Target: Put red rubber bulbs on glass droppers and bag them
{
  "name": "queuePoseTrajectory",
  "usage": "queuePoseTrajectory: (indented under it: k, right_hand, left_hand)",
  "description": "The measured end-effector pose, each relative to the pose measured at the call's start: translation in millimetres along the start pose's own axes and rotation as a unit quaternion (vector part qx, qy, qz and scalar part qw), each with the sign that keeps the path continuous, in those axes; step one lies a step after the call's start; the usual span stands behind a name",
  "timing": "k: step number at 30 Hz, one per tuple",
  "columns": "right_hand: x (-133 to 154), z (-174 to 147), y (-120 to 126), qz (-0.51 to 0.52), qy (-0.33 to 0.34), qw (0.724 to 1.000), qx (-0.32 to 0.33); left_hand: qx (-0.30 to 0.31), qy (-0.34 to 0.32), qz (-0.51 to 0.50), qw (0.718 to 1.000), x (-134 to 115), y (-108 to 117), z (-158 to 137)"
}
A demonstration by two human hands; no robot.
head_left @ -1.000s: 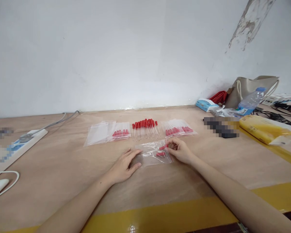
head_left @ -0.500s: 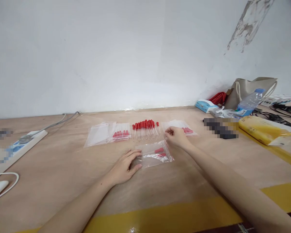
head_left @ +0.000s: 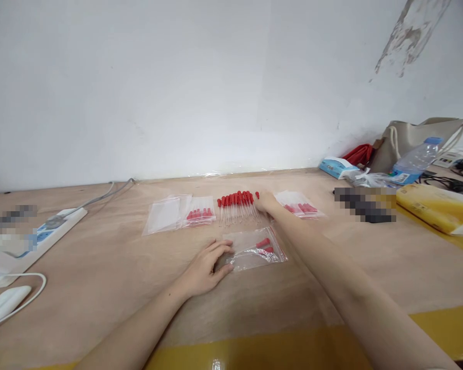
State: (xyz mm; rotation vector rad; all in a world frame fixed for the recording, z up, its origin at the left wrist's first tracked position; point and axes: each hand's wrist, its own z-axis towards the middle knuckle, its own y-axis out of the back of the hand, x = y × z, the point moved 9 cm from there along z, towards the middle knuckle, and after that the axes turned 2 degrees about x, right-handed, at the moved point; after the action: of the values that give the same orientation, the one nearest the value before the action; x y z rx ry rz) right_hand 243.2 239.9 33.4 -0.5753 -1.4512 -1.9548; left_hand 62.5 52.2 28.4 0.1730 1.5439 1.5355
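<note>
My left hand rests on the table with fingers spread, its fingertips and thumb at the left edge of a clear zip bag. Inside that bag lie two droppers with red bulbs and thin clear stems. Beyond it, a row of several red-topped droppers lies side by side, bulbs toward the wall. At the row's right end is my right hand, close by a single dropper's red bulb. Its fingers are mostly hidden, so any grip on that dropper is unclear.
Left of the row lie flat zip bags and a bag of droppers; another filled bag is at right. A power strip stands at far left. A yellow packet, bottle and tote bag sit at right.
My right hand has moved forward from beside the bag's top right corner to the right end of the dropper row. My left hand keeps its place at the bag. The view has shifted slightly.
</note>
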Motion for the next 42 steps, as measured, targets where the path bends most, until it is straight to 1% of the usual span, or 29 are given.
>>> queuePoseTrajectory:
  k: [2, 4, 6, 8, 9, 11, 14, 18, 20, 22, 23, 25, 28, 30, 32, 36, 38, 42]
  right_hand:
    - [-4, -11, 16, -0.009, -0.033, 0.999, -0.036]
    - [-9, -32, 36, 0.000, -0.048, 0.996, -0.074]
    - [-18, -59, 58, 0.075, -0.047, 0.988, -0.124]
    - [-30, -87, 70, 0.161, -0.051, 0.975, -0.141]
    - [-36, -98, 72, 0.204, -0.059, 0.967, -0.138]
    - [-48, -117, 73, 0.277, -0.080, 0.947, -0.138]
    - [-57, -130, 68, 0.346, -0.111, 0.921, -0.142]
    - [-52, -133, 53, 0.389, -0.132, 0.902, -0.133]
    - [-49, -137, 45, 0.422, -0.150, 0.885, -0.126]
    - [-45, -141, 36, 0.456, -0.170, 0.867, -0.107]
    - [-41, -143, 32, 0.467, -0.173, 0.862, -0.087]
    - [-31, -146, 25, 0.463, -0.162, 0.871, -0.032]
    - [-16, -149, 19, 0.413, -0.126, 0.900, 0.056]
    - [-9, -150, 16, 0.381, -0.103, 0.914, 0.091]
    - [-5, -150, 16, 0.359, -0.082, 0.924, 0.104]
    - [1, -149, 22, 0.290, -0.025, 0.952, 0.092]
    - [3, -151, 22, 0.272, -0.001, 0.956, 0.113]
    - [3, -153, 11, 0.286, 0.004, 0.942, 0.173]
  left_hand:
    - [0.003, -0.002, 0.007, 1.000, 0, -1, 0]
    - [0.007, 0.001, 0.013, 1.000, 1, -1, 0]
    - [0.008, 0.005, 0.017, 1.000, 1, -1, 1]
    - [0.010, 0.006, 0.022, 1.000, 0, 0, 1]
    - [0.012, 0.006, 0.024, 1.000, -1, 0, 1]
    - [0.014, 0.006, 0.028, 0.999, -1, -1, 1]
    - [0.015, 0.007, 0.033, 0.999, 0, -2, 1]
    - [0.010, 0.000, 0.038, 0.999, 1, -2, 1]
    - [0.006, -0.001, 0.037, 0.999, 0, -2, 1]
    - [0.004, 0.002, 0.036, 0.999, 0, -2, 1]
    - [0.003, 0.005, 0.035, 0.999, 0, -1, 0]
    - [0.000, 0.012, 0.034, 0.999, 1, -1, 0]
    - [-0.003, 0.017, 0.029, 0.999, 1, 1, 0]
    - [-0.004, 0.016, 0.027, 1.000, 0, 1, 0]
    - [-0.002, 0.014, 0.029, 0.999, 0, 1, 1]
    - [-0.001, 0.012, 0.030, 0.999, -1, 1, 1]
    - [-0.005, 0.010, 0.030, 0.999, -1, 1, 1]
    - [-0.006, 0.004, 0.029, 1.000, 0, 0, 1]
